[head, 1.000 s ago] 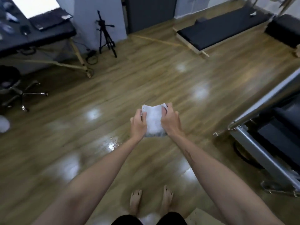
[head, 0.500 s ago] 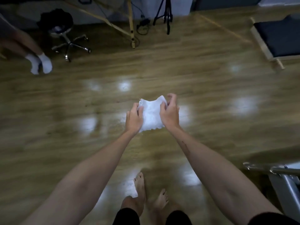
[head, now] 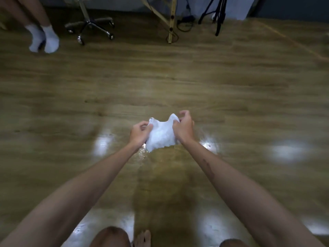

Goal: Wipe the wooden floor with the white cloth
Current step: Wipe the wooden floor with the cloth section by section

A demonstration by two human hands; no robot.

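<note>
Hands gripping crumpled white cloth (head: 161, 135) above glossy wooden floor (head: 178, 90): left hand (head: 139, 133) pinching one edge, right hand (head: 183, 128) the other.

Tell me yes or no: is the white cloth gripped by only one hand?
No: both the left hand and the right hand grip the white cloth, one at each side, above the wooden floor.

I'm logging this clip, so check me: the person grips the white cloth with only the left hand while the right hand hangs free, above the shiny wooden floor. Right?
Not quite. The head view shows both hands gripping the crumpled white cloth: the left hand holds its left edge and the right hand pinches its right corner. The rest stands: the cloth is above the shiny wooden floor.
</note>
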